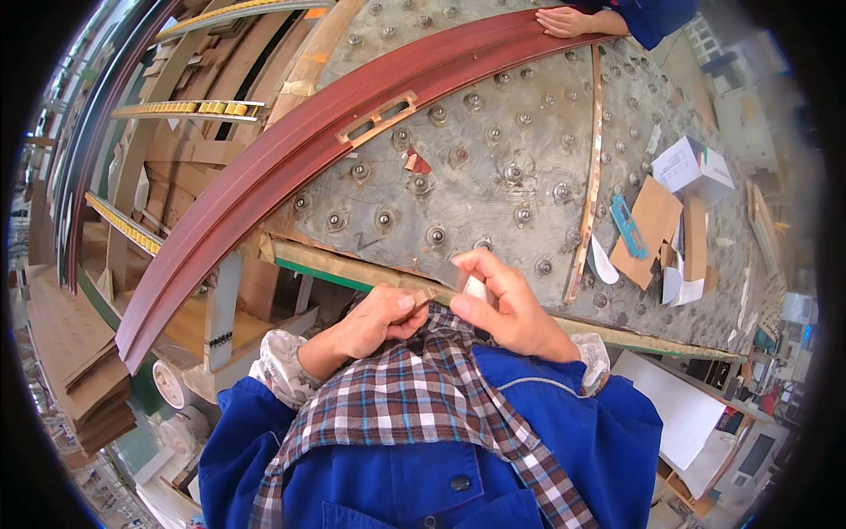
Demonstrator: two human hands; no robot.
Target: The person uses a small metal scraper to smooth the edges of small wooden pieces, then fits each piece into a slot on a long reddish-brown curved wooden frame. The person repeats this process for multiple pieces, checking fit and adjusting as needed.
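In front of my chest, over the near table edge, my left hand (370,324) is closed in a pinch on the end of a thin brownish strip (425,296). Close beside it, my right hand (509,307) curls around a small white piece (477,288), which the fingers partly hide. A see-through film (447,271) shows by the right fingertips; whether it joins the strip I cannot tell. Beyond my hands a long dark-red door frame profile (291,132) lies slantwise over the table, with a slotted cutout (377,120) along its near edge.
A co-worker's hand (568,22) rests on the profile's far end. The grey table (476,194) is studded with metal ball rollers. On its right lie a white box (693,169), a blue template (627,227) and cardboard (650,231). Left, a rack (145,159) holds boards.
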